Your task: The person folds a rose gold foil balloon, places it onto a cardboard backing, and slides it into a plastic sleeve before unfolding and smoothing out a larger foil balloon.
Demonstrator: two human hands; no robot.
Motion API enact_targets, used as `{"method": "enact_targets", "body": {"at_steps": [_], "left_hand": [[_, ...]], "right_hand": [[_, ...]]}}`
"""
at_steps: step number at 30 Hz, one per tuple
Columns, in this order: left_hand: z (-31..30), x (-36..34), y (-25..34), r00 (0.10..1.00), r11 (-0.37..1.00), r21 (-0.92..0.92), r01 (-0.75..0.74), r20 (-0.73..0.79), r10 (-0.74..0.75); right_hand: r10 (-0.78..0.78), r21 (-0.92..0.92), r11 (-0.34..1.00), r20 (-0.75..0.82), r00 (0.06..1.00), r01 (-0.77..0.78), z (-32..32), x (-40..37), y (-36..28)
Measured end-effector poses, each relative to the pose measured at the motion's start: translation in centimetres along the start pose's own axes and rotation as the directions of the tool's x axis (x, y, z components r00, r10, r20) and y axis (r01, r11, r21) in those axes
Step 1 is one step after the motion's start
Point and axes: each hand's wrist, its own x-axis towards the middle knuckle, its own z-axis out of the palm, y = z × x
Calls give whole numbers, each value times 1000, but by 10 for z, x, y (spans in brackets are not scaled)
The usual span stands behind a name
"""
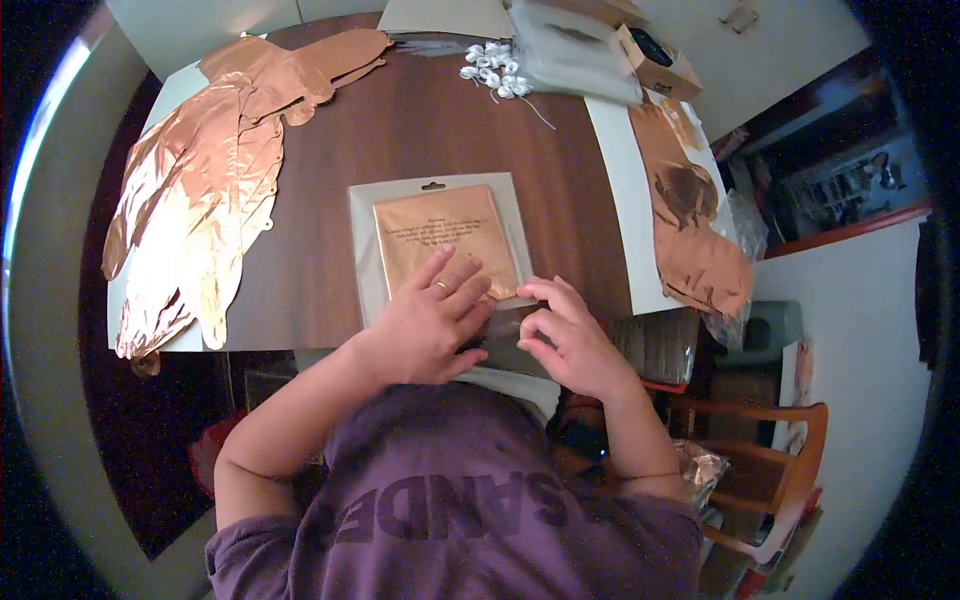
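Note:
A clear flat plastic packet (361, 230) with a hang hole at its top lies near the table's front edge. Inside it sits a folded copper-coloured foil sheet (430, 212), with small printed text on the packet over it. My left hand (432, 318), a ring on one finger, rests open with fingers spread across the packet's lower part. At the packet's lower right corner is my right hand (568, 335), its index fingertip right at the edge. Its fingers are bent and the thumb stands apart from the index finger.
Flat copper foil balloons (200, 180) cover the table's left side. Another foil balloon (690, 215) lies at the right edge. Bundles of white string (495, 70), clear plastic bags (570, 50) and a small cardboard box (658, 62) sit at the back. A wooden chair (790, 480) stands at right.

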Motion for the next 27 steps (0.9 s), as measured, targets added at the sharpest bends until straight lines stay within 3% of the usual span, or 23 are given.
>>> {"method": "enact_targets", "body": {"at_steps": [3, 7, 12, 15, 18, 27], "left_hand": [[2, 1, 4, 1000, 1000, -3, 30, -7, -30], [4, -5, 5, 998, 998, -19, 52, -22, -53], [1, -3, 10, 996, 997, -10, 74, -43, -74], [16, -5, 23, 981, 996, 49, 78, -181, -68], [24, -9, 30, 971, 993, 111, -30, -233, 55], [31, -10, 46, 897, 990, 56, 133, -431, -96]], "right_hand": [[8, -17, 1000, 56, 998, -7, -3, -3, -2], [-98, -109, 988, 93, 991, 108, -3, -12, -23], [-71, 75, 995, -20, 997, 72, 12, -16, -22], [-67, 96, 993, -57, 996, 72, 12, -11, -22], [-48, 90, 994, -66, 997, 54, 14, -11, -16], [20, 190, 982, -26, 999, -15, 16, -7, -11]]}}
